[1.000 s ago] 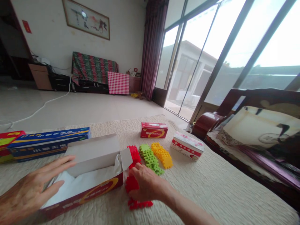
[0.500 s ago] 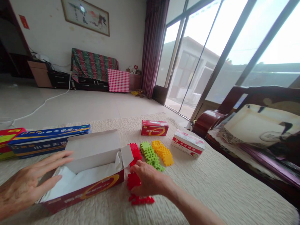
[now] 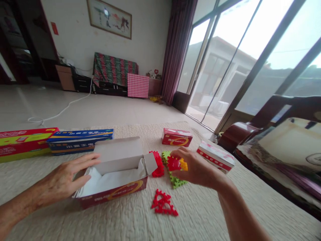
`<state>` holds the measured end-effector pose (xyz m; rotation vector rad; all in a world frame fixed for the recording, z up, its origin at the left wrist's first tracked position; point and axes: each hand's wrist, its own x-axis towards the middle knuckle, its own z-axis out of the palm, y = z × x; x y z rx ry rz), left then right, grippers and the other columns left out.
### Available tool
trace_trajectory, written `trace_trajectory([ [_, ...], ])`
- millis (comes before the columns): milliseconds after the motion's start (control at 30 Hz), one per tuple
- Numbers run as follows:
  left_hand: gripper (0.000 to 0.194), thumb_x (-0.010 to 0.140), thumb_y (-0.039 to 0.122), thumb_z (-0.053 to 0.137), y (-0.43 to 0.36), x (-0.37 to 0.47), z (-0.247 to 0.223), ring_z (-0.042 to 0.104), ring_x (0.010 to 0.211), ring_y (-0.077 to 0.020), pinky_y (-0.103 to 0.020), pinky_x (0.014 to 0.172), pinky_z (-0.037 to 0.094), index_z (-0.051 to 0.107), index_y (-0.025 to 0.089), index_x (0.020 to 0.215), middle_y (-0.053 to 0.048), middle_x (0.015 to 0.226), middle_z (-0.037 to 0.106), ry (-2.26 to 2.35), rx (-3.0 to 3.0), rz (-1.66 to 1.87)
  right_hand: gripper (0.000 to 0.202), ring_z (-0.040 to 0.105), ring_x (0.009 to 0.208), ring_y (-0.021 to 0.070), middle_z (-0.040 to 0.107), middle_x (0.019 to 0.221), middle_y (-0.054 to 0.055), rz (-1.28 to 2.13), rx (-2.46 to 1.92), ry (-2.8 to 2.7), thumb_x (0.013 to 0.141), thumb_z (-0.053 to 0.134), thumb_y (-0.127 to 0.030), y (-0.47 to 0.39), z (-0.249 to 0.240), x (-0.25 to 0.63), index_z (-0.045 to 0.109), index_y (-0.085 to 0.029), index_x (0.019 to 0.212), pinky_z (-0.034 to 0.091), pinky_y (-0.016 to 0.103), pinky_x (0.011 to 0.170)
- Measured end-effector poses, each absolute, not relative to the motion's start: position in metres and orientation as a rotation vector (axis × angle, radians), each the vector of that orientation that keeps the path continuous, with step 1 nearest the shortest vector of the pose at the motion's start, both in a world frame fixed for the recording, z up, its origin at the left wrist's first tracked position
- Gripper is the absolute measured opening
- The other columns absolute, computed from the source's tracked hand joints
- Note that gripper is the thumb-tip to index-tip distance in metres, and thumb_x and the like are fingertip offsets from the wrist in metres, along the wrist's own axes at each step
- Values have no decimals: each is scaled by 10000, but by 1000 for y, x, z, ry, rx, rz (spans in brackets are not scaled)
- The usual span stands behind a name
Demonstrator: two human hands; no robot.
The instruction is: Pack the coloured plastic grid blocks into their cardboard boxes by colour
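Note:
My right hand [image 3: 198, 169] pinches a red toothed plastic building piece [image 3: 173, 163], held above the row of green pieces [image 3: 178, 182]. A bit of yellow piece [image 3: 184, 164] shows by its fingers; the hand covers the other yellow ones. My left hand [image 3: 66, 175] has its fingers apart at the left end of an open dark red box [image 3: 112, 197], which has white lining inside and its lid raised. More red pieces [image 3: 158, 167] overlap by the box's right flap. Nearer me, red cut-out triangular pieces [image 3: 166, 211] lie flat on the cream quilted cover [image 3: 120, 224].
Behind the open box stand a blue box [image 3: 80, 144] and a red and yellow-green box [image 3: 25, 144]. A small red box [image 3: 177, 137] and a white and red box [image 3: 215, 156] are at the back right. A dark wooden chair [image 3: 240, 135] stands on the right.
My right hand has lifted a red piece from the red row and moved it right, over the green ones. My left hand stays by the box. The view has turned left.

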<state>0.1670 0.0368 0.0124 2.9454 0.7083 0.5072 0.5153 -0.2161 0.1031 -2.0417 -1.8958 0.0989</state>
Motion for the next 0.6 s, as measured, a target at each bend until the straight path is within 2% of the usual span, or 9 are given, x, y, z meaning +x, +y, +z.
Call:
trace_trajectory([
  [133, 444, 824, 269, 474, 31, 171, 13, 478, 1301, -230, -368, 1098, 366, 629, 212, 1236, -46, 1399, 531, 717, 2883, 556, 478, 602, 979, 203, 619, 1148, 77, -5, -1902, -1871, 753, 697, -345, -201, 125, 501, 576, -221, 1198, 477, 355, 851],
  [233, 435, 814, 265, 491, 25, 173, 19, 482, 1297, -241, -380, 1098, 368, 641, 208, 1218, -62, 1381, 549, 729, 2841, 560, 452, 605, 935, 180, 622, 1105, 57, 13, -1776, -1898, 749, 705, -346, -180, 129, 474, 586, -235, 1171, 479, 338, 833],
  [400, 447, 782, 192, 491, 14, 176, 34, 535, 1247, -215, -333, 1070, 407, 646, 204, 1201, -58, 1352, 578, 659, 2821, 598, 406, 594, 875, 170, 612, 1052, 60, 170, -1687, -2036, 728, 701, -306, -141, 109, 418, 607, -205, 1110, 481, 318, 781],
  [600, 466, 767, 124, 491, 11, 178, 32, 539, 1240, -191, -323, 1069, 407, 635, 198, 1203, -64, 1339, 587, 661, 2802, 657, 448, 580, 826, 176, 623, 1037, 85, 264, -1715, -2187, 693, 707, -312, -106, 77, 383, 636, -173, 1114, 468, 319, 753],
])
